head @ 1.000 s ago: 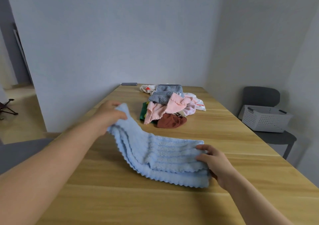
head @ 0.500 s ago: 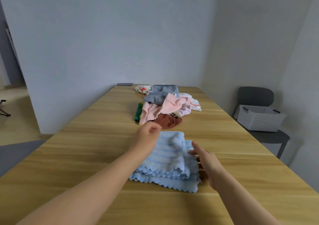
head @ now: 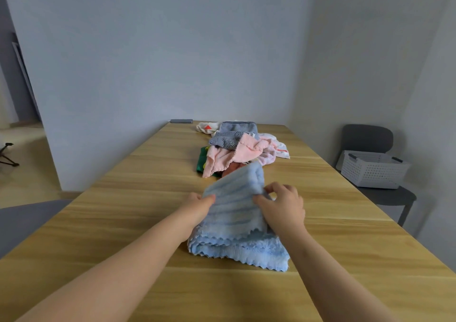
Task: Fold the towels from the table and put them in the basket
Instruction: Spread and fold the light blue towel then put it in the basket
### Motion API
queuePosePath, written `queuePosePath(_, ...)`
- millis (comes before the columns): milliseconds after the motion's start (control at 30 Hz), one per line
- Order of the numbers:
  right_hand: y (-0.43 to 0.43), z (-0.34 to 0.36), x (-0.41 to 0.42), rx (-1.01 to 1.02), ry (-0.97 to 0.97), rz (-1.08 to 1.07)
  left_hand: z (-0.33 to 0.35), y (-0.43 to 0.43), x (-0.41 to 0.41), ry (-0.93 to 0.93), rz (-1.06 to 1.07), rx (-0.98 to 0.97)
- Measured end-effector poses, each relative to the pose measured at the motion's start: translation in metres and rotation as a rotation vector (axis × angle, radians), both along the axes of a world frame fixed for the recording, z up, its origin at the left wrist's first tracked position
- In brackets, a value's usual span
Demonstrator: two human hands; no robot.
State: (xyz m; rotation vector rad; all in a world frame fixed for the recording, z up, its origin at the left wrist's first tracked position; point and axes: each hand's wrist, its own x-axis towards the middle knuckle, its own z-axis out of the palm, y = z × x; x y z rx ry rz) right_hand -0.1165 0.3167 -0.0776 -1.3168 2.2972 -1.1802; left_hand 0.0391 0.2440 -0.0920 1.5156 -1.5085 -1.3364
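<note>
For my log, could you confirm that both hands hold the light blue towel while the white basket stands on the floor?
Not quite: the head view shows the white basket on the grey chair, not the floor. The left hand and right hand do hold the light blue towel.

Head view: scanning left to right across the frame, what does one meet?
Black stand on the floor → left hand → light blue towel, gripped by both hands → right hand → white basket on the grey chair. The towel pile behind overlaps the blue towel, so it is left out.
</note>
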Motion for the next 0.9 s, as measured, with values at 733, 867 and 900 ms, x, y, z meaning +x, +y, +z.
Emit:
queuePosePath(733, -0.069, 0.012, -0.102, 0.147, -1.341, 0.276, 0.039, -0.091, -0.074, 0.335, -0.145, 0.392)
queuePosePath(867, -0.079, 0.038, -0.124, 0.161, -1.315, 0.272, 0.075, -0.104, -0.097, 0.38, -0.201, 0.413)
queuePosePath(900, -0.076, 0.045, -0.129, 0.153, -1.299, 0.259, 0.082, -0.104, -0.103, 0.382, -0.196, 0.413)
